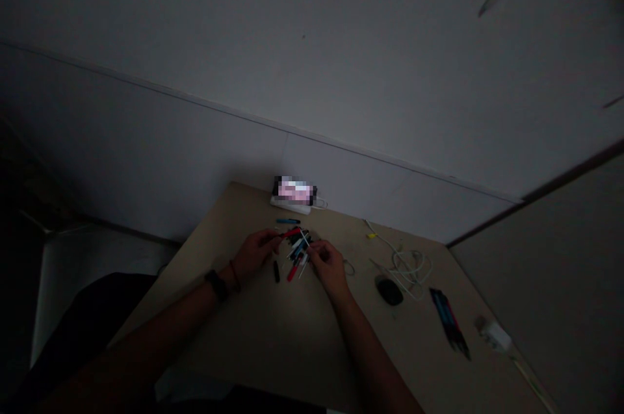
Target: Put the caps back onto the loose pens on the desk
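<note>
My left hand (258,250) is closed in a pinch on a red pen (292,232) that points right over a loose pile. In the fingertips of my right hand (327,261) is a thin white stick (305,236), like a pen refill, slanting up to the left. Between the hands lies a pile of pen parts (297,250), dark, blue and white, partly hidden. A red pen part (293,272) sticks out at its near side. Below my left fingers lies a short black pen cap or barrel (276,271). A blue pen piece (288,221) rests behind the pile. The light is dim.
At the back of the table (273,336), a lit phone (295,191) leans on a white stand (291,206) by the wall. To the right are a white cable (409,264), a black mouse (389,290), a row of pens (449,323) and a white plug (496,336).
</note>
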`<action>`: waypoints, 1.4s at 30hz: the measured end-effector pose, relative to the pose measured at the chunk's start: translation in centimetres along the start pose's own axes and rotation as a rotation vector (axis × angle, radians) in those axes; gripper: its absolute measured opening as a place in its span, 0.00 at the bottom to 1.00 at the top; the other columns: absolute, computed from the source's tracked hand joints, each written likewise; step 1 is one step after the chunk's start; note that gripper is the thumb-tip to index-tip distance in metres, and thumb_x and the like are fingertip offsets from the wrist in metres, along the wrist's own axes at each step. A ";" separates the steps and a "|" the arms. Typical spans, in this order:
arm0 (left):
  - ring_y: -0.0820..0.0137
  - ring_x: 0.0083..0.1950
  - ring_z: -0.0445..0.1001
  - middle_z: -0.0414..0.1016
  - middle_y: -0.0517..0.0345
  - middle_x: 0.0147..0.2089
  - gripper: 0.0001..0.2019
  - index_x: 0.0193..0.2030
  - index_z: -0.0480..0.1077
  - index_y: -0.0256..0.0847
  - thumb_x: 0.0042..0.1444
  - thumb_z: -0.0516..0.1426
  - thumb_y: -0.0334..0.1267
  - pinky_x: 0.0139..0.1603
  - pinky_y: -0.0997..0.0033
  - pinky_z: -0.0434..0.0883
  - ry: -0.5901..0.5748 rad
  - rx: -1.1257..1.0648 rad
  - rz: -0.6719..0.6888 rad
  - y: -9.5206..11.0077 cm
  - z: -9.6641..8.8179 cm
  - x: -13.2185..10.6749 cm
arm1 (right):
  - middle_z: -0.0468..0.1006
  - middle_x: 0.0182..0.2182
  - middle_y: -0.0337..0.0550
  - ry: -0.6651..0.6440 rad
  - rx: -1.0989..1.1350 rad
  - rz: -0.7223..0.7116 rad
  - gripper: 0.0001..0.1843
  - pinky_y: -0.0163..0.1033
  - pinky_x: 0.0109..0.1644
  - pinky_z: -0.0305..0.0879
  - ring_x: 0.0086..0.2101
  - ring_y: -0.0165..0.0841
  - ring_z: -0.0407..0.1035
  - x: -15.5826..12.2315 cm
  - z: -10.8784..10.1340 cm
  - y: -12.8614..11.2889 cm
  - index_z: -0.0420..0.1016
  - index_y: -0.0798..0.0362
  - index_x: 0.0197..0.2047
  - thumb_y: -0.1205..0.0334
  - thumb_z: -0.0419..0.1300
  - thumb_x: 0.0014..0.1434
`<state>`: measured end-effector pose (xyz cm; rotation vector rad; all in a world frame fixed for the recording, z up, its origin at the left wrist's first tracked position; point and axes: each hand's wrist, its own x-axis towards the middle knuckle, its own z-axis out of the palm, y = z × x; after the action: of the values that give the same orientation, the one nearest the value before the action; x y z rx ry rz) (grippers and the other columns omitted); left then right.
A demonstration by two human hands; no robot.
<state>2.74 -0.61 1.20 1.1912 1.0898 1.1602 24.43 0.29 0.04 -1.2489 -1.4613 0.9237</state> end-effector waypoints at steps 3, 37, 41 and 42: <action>0.78 0.21 0.62 0.71 0.63 0.26 0.19 0.40 0.73 0.37 0.54 0.60 0.53 0.21 0.77 0.59 0.008 -0.008 -0.004 -0.1 0.0 0.0 | 0.74 0.23 0.38 0.001 -0.002 -0.009 0.18 0.35 0.27 0.61 0.23 0.30 0.66 0.0 0.0 0.1 0.76 0.53 0.32 0.45 0.66 0.54; 0.80 0.17 0.62 0.72 0.64 0.28 0.20 0.40 0.63 0.40 0.59 0.56 0.57 0.17 0.79 0.56 0.025 -0.098 0.015 -0.1 0.2 0.1 | 0.82 0.32 0.45 0.038 -0.069 -0.083 0.16 0.40 0.37 0.70 0.32 0.38 0.75 0.0 0.0 0.1 0.82 0.52 0.39 0.48 0.63 0.57; 0.81 0.16 0.61 0.73 0.65 0.28 0.20 0.40 0.59 0.42 0.58 0.57 0.56 0.17 0.80 0.57 0.043 -0.186 0.002 -0.4 0.3 0.2 | 0.83 0.37 0.48 0.012 -0.083 -0.108 0.16 0.44 0.44 0.71 0.38 0.41 0.76 -0.1 0.0 0.1 0.83 0.52 0.40 0.49 0.63 0.58; 0.81 0.16 0.62 0.73 0.66 0.28 0.19 0.40 0.59 0.42 0.58 0.57 0.56 0.17 0.80 0.57 0.048 -0.205 -0.005 -0.5 0.3 0.3 | 0.83 0.37 0.48 0.005 -0.090 -0.112 0.16 0.44 0.44 0.71 0.38 0.41 0.76 -0.1 0.0 0.1 0.83 0.52 0.40 0.49 0.63 0.58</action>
<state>3.14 -0.41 0.71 1.0052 0.9828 1.2703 24.50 0.25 -0.07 -1.2200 -1.5670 0.7873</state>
